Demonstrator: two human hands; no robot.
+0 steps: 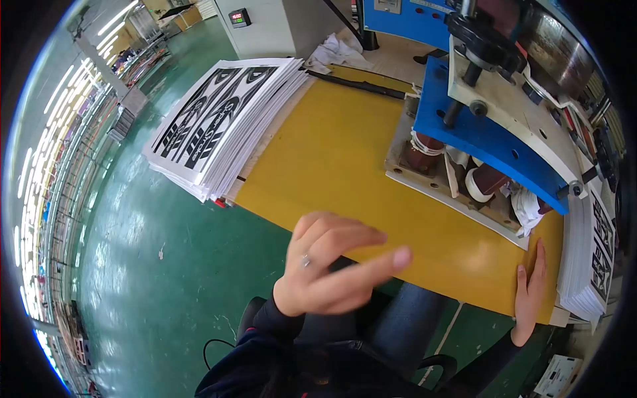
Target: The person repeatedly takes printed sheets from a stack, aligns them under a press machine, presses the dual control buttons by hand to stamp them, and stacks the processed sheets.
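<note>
My left hand (335,268) hangs in the air over the front edge of the yellow tabletop (332,149). Its fingers are half bent and the thumb stands away from them, with nothing between; a ring shows on one finger. On the right end of the tabletop my right hand (529,292) lies flat, fingers stretched out. It is beside a stack of printed sheets (587,259) at the far right. A press machine with a blue plate (484,136) stands on the table beyond that hand. A second stack of printed sheets (222,123), with black lettering, sits on the left.
Rollers or posts (424,152) wrapped with white cloth sit under the blue plate on a metal base (451,202). Behind are a crumpled white cloth (338,53), a grey cabinet (265,30) with a digital display and a blue control box (411,16). Green floor (152,219) surrounds the table.
</note>
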